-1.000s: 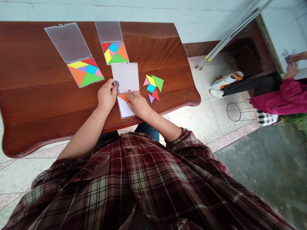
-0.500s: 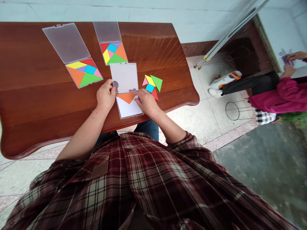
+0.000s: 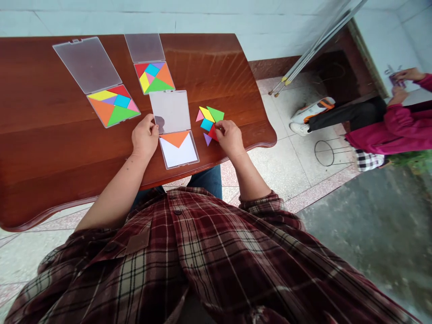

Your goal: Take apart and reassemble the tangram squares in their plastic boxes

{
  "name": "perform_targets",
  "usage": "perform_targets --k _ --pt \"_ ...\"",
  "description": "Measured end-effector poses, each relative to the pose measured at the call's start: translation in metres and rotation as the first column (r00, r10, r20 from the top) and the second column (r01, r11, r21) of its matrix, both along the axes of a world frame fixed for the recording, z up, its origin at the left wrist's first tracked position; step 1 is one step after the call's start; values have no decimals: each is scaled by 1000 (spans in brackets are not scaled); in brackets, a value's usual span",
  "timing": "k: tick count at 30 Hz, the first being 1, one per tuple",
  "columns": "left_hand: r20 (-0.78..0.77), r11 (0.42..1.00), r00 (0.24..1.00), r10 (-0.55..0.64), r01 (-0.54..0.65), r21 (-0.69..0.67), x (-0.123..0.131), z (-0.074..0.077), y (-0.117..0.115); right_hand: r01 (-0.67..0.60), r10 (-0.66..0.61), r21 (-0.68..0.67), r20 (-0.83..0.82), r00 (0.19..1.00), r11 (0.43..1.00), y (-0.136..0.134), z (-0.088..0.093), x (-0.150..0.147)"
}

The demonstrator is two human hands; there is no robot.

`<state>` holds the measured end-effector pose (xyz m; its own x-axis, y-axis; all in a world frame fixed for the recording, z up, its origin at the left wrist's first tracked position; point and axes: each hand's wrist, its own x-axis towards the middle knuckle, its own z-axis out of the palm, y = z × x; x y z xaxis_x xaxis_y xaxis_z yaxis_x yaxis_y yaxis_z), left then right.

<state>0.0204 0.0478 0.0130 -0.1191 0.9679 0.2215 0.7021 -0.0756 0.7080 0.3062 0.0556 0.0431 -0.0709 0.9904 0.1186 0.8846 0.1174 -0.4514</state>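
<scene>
An open clear case (image 3: 180,155) lies near the table's front edge, its lid (image 3: 169,111) folded back. An orange triangle (image 3: 174,137) sits in the top of its white tray. My left hand (image 3: 144,137) rests against the case's left edge by the hinge, fingers curled on it. My right hand (image 3: 229,136) is at the loose tangram pieces to the right: pink (image 3: 199,116), yellow (image 3: 206,113), green (image 3: 215,114), blue (image 3: 206,124), purple (image 3: 207,139). Its fingertips pinch the red triangle (image 3: 212,132).
Two more open cases with complete coloured tangrams lie further back on the brown wooden table (image 3: 50,148), one at the left (image 3: 113,104), one at the centre (image 3: 154,77). Another person in a magenta sleeve (image 3: 401,130) sits at the right, legs stretched over the tiled floor.
My right hand has left the orange triangle in the tray and moved right to the loose pieces, closing on the red triangle. The left hand has stayed at the case.
</scene>
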Motion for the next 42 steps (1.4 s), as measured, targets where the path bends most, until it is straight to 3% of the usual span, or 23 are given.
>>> perform_targets --k 8,16,22,29,36,38,42 --pt "-31 997 999 39 -41 -61 2 9 -3 52 -52 -4 45 998 999 13 -3 7" --pt "-29 998 999 33 -35 -59 1 6 -1 -250 253 -46 84 964 967 -25 1 -65" --pt "-35 999 999 17 -19 -45 1 2 0 -282 295 -94 189 937 955 -33 -6 -98" --pt "-22 999 1000 18 -18 -35 2 2 -1 -272 292 -120 209 933 955 -28 -4 -93" --pt "-27 998 999 44 -45 -32 2 3 0 -266 277 -111 106 955 958 -24 0 -86" --pt "-31 998 998 46 -47 -36 2 2 0 -220 226 -85 74 971 972 -13 6 -72" --pt "-27 999 999 38 -38 -30 2 2 1 3 0 -30 101 995 1000 29 12 -26"
